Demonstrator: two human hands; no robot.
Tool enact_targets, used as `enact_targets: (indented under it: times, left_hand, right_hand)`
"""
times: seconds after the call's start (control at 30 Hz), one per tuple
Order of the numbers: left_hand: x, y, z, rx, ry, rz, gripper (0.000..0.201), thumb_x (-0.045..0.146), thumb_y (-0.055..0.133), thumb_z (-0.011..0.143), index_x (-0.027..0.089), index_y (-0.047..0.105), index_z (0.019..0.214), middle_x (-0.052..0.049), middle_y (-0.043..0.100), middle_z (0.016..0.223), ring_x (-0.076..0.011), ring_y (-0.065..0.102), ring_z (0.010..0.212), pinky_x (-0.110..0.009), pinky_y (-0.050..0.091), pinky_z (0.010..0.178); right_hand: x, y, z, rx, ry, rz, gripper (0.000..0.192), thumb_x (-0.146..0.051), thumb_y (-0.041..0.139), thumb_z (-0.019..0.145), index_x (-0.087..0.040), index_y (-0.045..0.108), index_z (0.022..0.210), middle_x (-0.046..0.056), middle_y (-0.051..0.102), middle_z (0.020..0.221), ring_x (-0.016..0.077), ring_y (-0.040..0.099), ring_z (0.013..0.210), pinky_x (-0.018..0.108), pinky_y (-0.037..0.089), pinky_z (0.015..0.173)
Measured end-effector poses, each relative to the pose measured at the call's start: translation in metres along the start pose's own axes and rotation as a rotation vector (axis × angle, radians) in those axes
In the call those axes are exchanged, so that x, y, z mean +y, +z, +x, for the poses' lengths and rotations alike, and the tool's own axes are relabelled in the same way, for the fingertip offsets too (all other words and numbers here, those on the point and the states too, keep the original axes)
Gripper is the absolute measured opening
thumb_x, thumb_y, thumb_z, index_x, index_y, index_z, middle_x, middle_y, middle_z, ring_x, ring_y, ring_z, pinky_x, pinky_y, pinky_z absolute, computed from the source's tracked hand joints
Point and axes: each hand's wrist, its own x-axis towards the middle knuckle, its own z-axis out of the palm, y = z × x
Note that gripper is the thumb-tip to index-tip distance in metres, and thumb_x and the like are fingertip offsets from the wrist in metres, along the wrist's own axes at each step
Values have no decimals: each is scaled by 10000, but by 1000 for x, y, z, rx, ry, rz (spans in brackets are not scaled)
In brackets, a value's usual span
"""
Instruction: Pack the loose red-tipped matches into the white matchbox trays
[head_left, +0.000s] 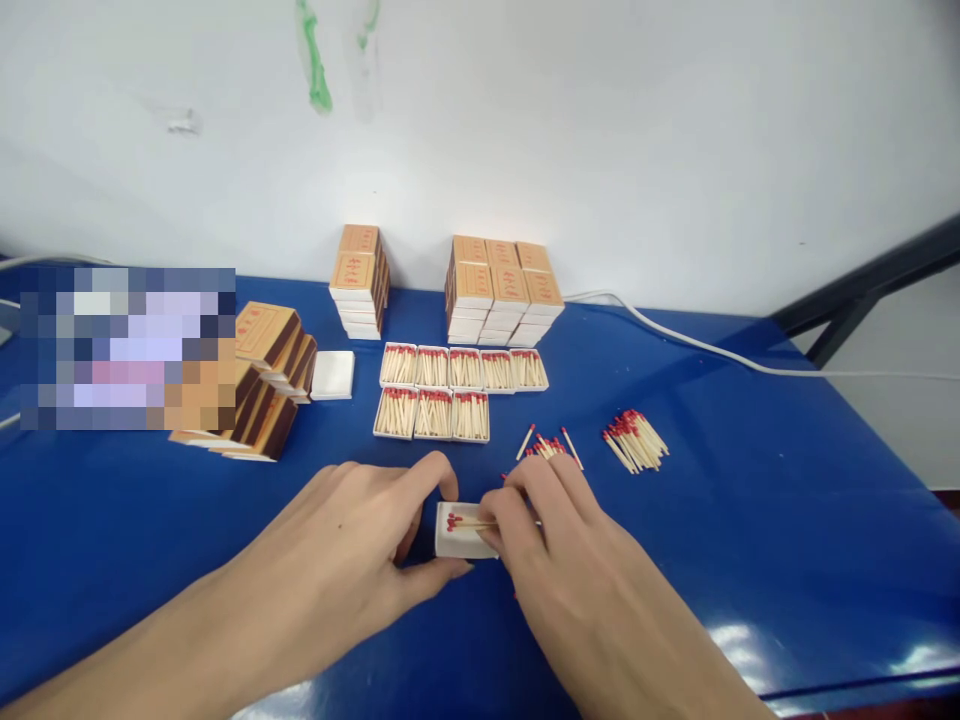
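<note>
Both hands work one tray [459,535]: it is pinched steady by the left hand [360,545] so matches [469,521], gripped by the right hand [559,540], lie flat.

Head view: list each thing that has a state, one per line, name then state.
white tray: open, a few matches inside, gripped by the left hand
right hand: fingers on matches at the tray
filled trays: eight, open, full, in two rows
empty tray: alone, no matches visible
loose matches: heaped on the table
matchbox stacks: closed, upright
sleeves: stack leaning over
</note>
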Motion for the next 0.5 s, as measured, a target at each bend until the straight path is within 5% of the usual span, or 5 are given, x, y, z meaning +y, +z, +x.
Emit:
enact_targets:
  times: [0.2,0.37,0.5]
  left_hand:
    - [3,-2,4,4,6,5,181,315,795,982,278,631,1046,105,574,677,-149,556,533,-301,293,553]
    - [2,-1,3,14,15,-4,224,420,820,1023,277,651,1063,95,602,701,-147,558,550,-293,311,551]
    - [1,-2,0,64,44,-19,190,365,827,1017,285,679,1105,92,620,750,-126,557,580,-265,342,547]
  right_hand:
    - [-5,-3,10,-34,-14,10,198,-49,629,1008,-155,792,1048,115,670,894,297,633,852,440,609,718]
    - [7,-4,0,-43,7,188,208,-65,633,1061,-196,788,1107,118,747,1041,286,713,935,410,667,740]
    - [25,-9,-22,80,223,451,238,-267,517,1211,-245,740,1292,113,757,1211,229,793,1046,340,713,868]
